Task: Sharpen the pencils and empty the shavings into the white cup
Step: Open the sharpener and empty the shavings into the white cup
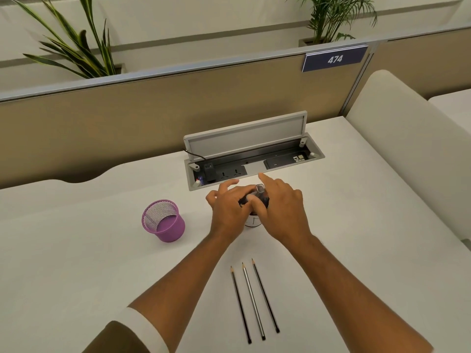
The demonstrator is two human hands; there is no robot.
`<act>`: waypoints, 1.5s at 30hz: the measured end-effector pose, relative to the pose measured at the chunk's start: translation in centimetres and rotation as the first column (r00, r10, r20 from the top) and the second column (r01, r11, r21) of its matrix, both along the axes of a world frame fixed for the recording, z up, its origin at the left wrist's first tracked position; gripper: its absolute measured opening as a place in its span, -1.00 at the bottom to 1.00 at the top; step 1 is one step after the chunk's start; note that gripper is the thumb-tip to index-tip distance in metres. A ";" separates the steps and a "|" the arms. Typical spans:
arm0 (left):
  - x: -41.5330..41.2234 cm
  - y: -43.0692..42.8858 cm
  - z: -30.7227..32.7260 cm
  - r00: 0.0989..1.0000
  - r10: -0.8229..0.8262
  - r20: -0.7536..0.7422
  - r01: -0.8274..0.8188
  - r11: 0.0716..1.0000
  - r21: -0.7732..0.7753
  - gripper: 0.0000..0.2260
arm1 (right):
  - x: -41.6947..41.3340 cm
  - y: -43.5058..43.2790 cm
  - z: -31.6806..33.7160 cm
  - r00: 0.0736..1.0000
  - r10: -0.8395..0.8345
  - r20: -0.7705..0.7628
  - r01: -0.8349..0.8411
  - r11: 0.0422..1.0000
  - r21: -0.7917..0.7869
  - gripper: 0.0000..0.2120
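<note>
Both hands meet over the white cup (252, 221), of which only a small part of the wall shows below them. Between them is a dark pencil sharpener (257, 197) with a clear end, held above the cup. My left hand (229, 207) grips its left side, fingers spread. My right hand (280, 207) pinches its right side with thumb and middle fingers, the index finger pointing out straight. Three dark pencils (253, 299) with sharp tips lie side by side on the table near me, tips pointing away.
A purple mesh pencil holder (164, 221) stands left of the hands. Behind them an open power socket box (252, 159) with a raised lid is set into the white table (76, 250). A beige partition runs along the back; a cream divider on the right.
</note>
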State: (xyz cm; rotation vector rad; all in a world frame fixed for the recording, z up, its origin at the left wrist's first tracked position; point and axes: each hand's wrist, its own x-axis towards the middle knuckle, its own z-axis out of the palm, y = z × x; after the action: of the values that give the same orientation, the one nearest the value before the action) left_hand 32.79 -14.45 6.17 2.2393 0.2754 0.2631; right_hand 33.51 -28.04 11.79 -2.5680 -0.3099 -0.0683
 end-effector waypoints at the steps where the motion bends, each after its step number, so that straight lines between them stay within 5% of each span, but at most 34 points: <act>1: -0.1 0.0 0.2 1.000 -0.008 0.014 0.008 1.000 -0.005 -0.74 | 0.2 0.2 0.2 1.000 -0.001 -0.031 0.001 1.000 -0.004 -0.45; 8: -1.3 1.9 0.8 0.992 -0.030 0.120 0.050 0.985 -0.167 -0.51 | 0.3 0.1 0.6 0.996 -0.059 -0.067 0.068 0.989 0.133 -0.72; 12: -3.1 4.3 -0.2 0.948 0.220 0.229 -0.170 0.961 -0.219 -0.69 | 0.2 -0.5 0.2 0.992 -0.096 -0.078 0.110 0.974 0.198 -0.72; 16: -4.6 5.8 -1.9 0.933 0.340 0.114 -0.310 0.925 -0.222 -0.65 | 0.0 -0.7 -0.5 0.989 -0.115 -0.096 0.135 0.962 0.238 -0.74; 22: -6.2 6.5 -4.2 0.979 0.162 -0.123 -0.176 0.978 -0.114 -0.51 | -0.5 -0.8 -1.1 0.988 -0.119 -0.098 0.142 0.950 0.278 -0.77; 32: -5.5 6.4 -5.3 0.975 0.026 -0.222 -0.014 0.998 0.055 -0.65 | -0.8 -1.1 -1.6 0.982 -0.143 -0.122 0.174 0.936 0.306 -0.75; 45: -7.6 6.5 -2.4 0.994 0.034 -0.104 -0.058 0.970 -0.235 -0.74 | -1.5 -1.9 -0.6 0.910 -0.153 -0.384 0.380 0.676 0.631 -0.89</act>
State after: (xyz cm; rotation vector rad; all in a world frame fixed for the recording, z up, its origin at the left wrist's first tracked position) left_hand 25.22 -7.99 3.74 2.0134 0.3915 0.1354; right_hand 31.98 -29.96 11.20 -1.7961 0.2025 0.0882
